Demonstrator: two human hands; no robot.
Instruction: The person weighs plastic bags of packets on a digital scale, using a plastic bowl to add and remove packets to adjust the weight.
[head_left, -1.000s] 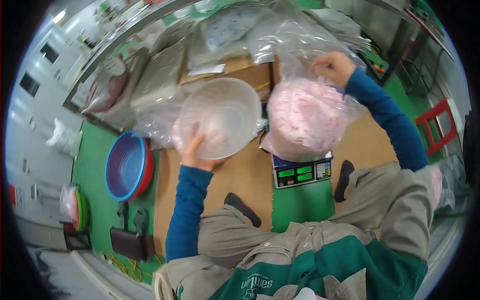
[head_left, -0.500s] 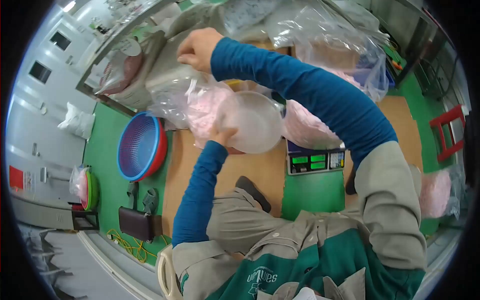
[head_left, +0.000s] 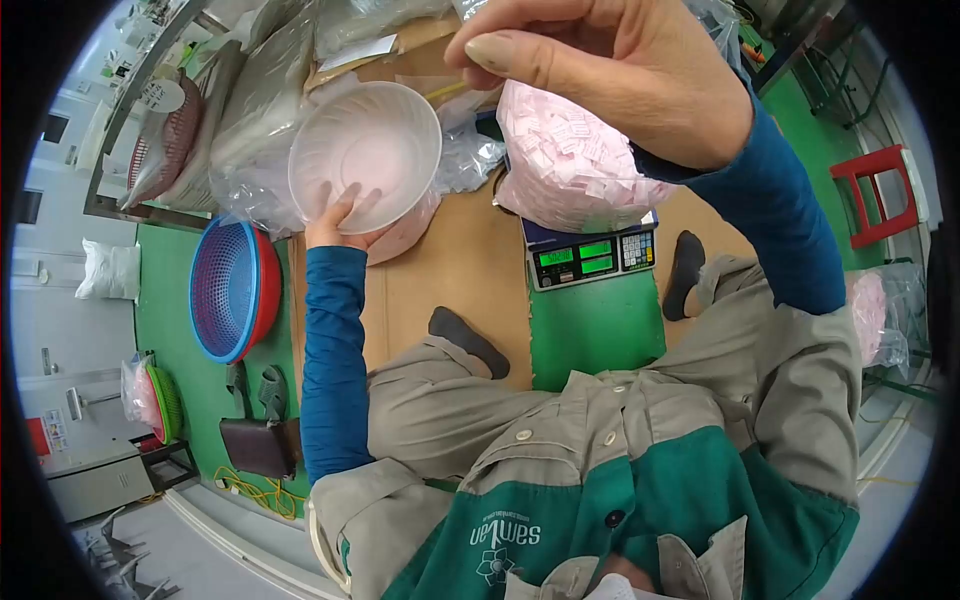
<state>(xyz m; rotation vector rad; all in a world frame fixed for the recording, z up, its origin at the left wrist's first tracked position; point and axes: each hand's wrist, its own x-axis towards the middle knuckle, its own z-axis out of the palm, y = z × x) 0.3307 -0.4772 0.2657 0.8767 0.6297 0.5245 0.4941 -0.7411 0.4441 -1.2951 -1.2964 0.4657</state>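
Note:
My left hand (head_left: 345, 217) grips a translucent white plastic bowl (head_left: 365, 150) by its lower edge, its fingers showing through the wall. Behind the bowl lies a clear plastic bag with pink contents (head_left: 402, 238), mostly covered. Close to the camera, my right hand (head_left: 625, 85) is raised with thumb and fingers pinched together; whatever they hold, if anything, cannot be made out. Below it, a clear bag full of small pink-and-white packets (head_left: 575, 165) rests on a digital scale (head_left: 590, 258) with green displays.
Brown cardboard (head_left: 455, 270) covers the green floor around my feet. A blue basket (head_left: 222, 290) sits in a red one at the left, near slippers (head_left: 271, 393) and a dark case (head_left: 258, 446). A red stool (head_left: 880, 200) stands at the right; stacked plastic bags (head_left: 265, 100) lie at the back left.
The bowl has moved left and tilted in my left hand. My right hand has come right and nearer the camera. The view has shifted, so the bag on the scale shows more fully.

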